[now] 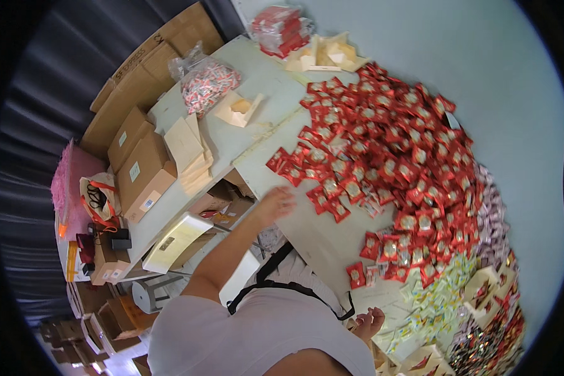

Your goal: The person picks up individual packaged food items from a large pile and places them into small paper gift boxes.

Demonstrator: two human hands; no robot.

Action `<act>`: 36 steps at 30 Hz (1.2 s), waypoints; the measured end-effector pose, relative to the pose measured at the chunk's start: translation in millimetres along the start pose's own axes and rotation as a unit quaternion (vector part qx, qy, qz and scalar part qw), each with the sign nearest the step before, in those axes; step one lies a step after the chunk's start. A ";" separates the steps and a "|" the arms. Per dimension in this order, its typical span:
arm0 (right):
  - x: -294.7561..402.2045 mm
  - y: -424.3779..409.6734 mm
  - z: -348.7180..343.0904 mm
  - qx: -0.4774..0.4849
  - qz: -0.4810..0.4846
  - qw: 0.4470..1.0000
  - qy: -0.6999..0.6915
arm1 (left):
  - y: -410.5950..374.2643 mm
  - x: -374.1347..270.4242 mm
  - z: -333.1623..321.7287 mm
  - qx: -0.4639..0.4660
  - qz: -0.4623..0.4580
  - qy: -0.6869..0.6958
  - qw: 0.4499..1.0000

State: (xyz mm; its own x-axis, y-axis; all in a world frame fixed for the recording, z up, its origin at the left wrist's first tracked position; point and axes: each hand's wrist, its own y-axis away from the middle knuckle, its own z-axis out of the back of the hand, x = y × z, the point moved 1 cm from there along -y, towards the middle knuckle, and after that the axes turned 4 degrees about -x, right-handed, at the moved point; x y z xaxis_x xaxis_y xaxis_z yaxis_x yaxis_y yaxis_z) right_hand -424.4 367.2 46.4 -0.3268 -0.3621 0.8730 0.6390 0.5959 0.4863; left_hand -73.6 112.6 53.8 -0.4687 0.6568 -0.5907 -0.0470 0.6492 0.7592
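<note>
My left hand (276, 204) is stretched out over the table edge, a little blurred, with nothing visible in it, just left of a large heap of small red wrapped packets (385, 141). Lower down, my right hand (369, 323) is close to my body at the table's edge, its fingers curled; whether it holds something cannot be told. A few red packets (356, 275) lie above it. To its right spread yellow-green sachets (432, 301), and beyond them are cream folded boxes (482, 286) with red packets inside.
On the left table stand a clear bag of small wrapped pieces (209, 87), an open cream box (238, 109), flat cream boxes (185, 145) and brown cartons (143, 176). A white folding chair (183, 242) stands against that table. Dark glittering packets (484, 348) lie at lower right.
</note>
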 end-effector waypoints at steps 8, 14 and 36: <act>24.6 -25.5 -121.2 -0.032 -0.084 0.996 0.003 | -141.1 -192.4 125.3 -0.330 -0.092 0.062 0.938; 37.7 -7.8 -235.9 0.061 0.018 0.992 0.107 | -259.8 -241.0 172.3 -0.414 0.008 -0.083 0.907; 155.3 -178.2 -543.9 0.289 0.425 0.599 0.614 | -117.7 -178.9 205.9 -0.053 0.042 0.094 0.993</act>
State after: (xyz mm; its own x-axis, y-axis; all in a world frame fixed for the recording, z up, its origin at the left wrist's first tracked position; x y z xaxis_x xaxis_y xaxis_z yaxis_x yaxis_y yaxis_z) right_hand -210.3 -185.1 75.4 0.9309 0.2054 0.3019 -0.2529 0.9591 0.1272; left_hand 197.4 -2.4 13.9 -0.6302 0.6181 -0.4699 -0.0882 0.5443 0.8343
